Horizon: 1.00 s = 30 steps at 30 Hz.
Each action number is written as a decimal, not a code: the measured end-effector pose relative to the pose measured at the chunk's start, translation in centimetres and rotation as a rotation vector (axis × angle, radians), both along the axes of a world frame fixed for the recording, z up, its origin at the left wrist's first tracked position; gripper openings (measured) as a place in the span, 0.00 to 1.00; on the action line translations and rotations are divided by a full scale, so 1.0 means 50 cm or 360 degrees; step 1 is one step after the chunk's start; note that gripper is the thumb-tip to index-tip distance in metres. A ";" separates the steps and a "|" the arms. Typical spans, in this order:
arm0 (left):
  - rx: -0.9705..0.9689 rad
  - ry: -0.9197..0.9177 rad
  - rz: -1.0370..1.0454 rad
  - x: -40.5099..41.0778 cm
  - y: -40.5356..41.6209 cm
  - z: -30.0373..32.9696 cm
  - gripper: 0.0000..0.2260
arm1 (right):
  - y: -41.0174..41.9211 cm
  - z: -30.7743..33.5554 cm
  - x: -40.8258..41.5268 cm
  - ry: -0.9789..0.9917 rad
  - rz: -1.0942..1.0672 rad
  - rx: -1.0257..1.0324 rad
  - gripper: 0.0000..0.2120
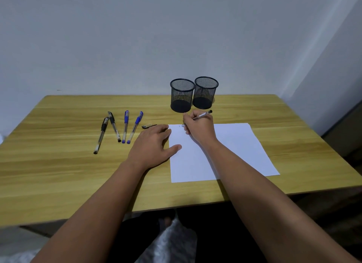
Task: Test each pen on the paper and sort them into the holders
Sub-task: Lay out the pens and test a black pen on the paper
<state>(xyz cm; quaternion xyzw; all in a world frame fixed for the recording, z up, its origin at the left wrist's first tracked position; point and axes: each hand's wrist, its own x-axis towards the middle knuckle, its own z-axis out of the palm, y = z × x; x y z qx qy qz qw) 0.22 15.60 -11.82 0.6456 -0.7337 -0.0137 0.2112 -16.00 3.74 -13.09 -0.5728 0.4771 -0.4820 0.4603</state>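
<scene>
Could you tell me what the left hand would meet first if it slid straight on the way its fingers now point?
The left hand lies flat, its fingers aimed forward and to the right at the paper's far left corner. Going on, it would probably reach the base of the left mesh holder first, though depth is hard to judge.

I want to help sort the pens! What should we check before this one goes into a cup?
1. Pen gripped by the right hand: ok.
2. Left hand steadying the paper: ok.
3. Ink mark showing on the paper: cannot tell, too faint.
4. Both holders upright and empty: ok.
5. Loose cap nearby for recapping: ok.
6. Four pens waiting on the table: ok.
</scene>
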 end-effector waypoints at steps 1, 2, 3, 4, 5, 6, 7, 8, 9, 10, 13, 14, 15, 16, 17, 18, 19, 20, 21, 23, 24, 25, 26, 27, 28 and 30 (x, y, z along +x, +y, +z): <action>0.0002 0.0004 0.0000 0.000 0.000 0.000 0.32 | 0.001 0.001 0.001 0.0007 0.0001 -0.0007 0.20; 0.0005 0.0005 0.0002 -0.001 0.000 -0.001 0.32 | 0.001 0.001 0.001 0.0017 0.0008 -0.0017 0.20; 0.0013 0.0003 0.0004 -0.001 0.000 -0.001 0.32 | 0.001 0.001 0.001 0.0029 0.0015 -0.0031 0.20; 0.0021 0.0001 0.0008 -0.001 -0.001 -0.001 0.33 | 0.001 0.001 0.001 0.0046 0.0018 -0.0044 0.20; 0.0025 0.0002 0.0011 -0.001 0.000 -0.001 0.33 | 0.001 0.000 0.000 0.0065 0.0014 -0.0057 0.20; 0.0030 0.0006 0.0011 -0.001 -0.001 -0.001 0.34 | 0.002 0.001 0.000 0.0083 0.0008 -0.0067 0.19; 0.0035 0.0008 0.0011 -0.001 0.000 0.000 0.34 | 0.002 0.000 0.000 0.0101 0.0002 -0.0077 0.19; 0.0040 0.0008 0.0011 -0.001 0.000 0.000 0.34 | 0.001 0.000 0.000 0.0116 0.0000 -0.0081 0.19; 0.0040 0.0007 0.0012 -0.001 -0.001 0.000 0.34 | 0.001 -0.001 -0.001 0.0126 -0.0003 -0.0079 0.19; 0.0032 0.0007 0.0011 -0.001 0.000 -0.001 0.34 | 0.002 0.000 0.000 0.0129 -0.0003 -0.0072 0.18; 0.0003 0.0013 -0.0005 0.001 -0.002 -0.005 0.33 | 0.005 0.003 -0.001 0.0120 0.0010 -0.0069 0.18; 0.0006 0.0007 -0.0008 0.001 -0.003 -0.006 0.33 | 0.006 0.004 -0.001 0.0129 0.0006 -0.0072 0.18; 0.0011 0.0000 -0.0011 0.002 -0.004 -0.007 0.33 | 0.006 0.005 -0.002 0.0138 -0.0006 -0.0076 0.18; 0.0018 -0.0004 -0.0011 0.002 -0.005 -0.008 0.34 | 0.007 0.006 -0.002 0.0143 -0.0023 -0.0078 0.19; 0.0022 -0.0005 -0.0010 0.002 -0.005 -0.008 0.34 | 0.009 0.007 -0.001 0.0142 -0.0034 -0.0080 0.19; 0.0026 -0.0002 -0.0006 0.002 -0.006 -0.009 0.34 | 0.011 0.007 -0.001 0.0144 -0.0035 -0.0083 0.19; 0.0026 -0.0001 -0.0003 0.003 -0.006 -0.010 0.34 | 0.012 0.008 0.000 0.0148 -0.0031 -0.0089 0.19; 0.0025 -0.0003 -0.0002 0.003 -0.007 -0.010 0.34 | 0.013 0.008 -0.001 0.0156 -0.0030 -0.0094 0.19; 0.0027 -0.0006 -0.0002 0.003 -0.007 -0.011 0.34 | 0.014 0.009 -0.001 0.0165 -0.0038 -0.0097 0.19; 0.0030 -0.0013 0.0003 0.003 -0.007 -0.012 0.34 | 0.015 0.012 -0.003 0.0169 -0.0058 -0.0091 0.18; 0.0029 -0.0012 0.0005 0.003 -0.007 -0.013 0.34 | 0.016 0.013 -0.003 0.0162 -0.0060 -0.0082 0.18; 0.0029 -0.0010 0.0006 0.004 -0.007 -0.013 0.34 | 0.017 0.014 -0.003 0.0159 -0.0061 -0.0074 0.17; 0.0031 -0.0009 0.0008 0.004 -0.007 -0.012 0.34 | 0.018 0.015 -0.003 0.0163 -0.0062 -0.0068 0.17; 0.0031 -0.0010 0.0010 0.004 -0.007 -0.012 0.34 | 0.019 0.016 -0.003 0.0167 -0.0062 -0.0067 0.17; 0.0030 -0.0012 0.0009 0.004 -0.007 -0.011 0.34 | 0.019 0.017 -0.003 0.0170 -0.0063 -0.0067 0.18; 0.0030 -0.0024 0.0010 0.003 -0.006 -0.009 0.34 | 0.019 0.017 -0.003 0.0183 -0.0073 -0.0077 0.18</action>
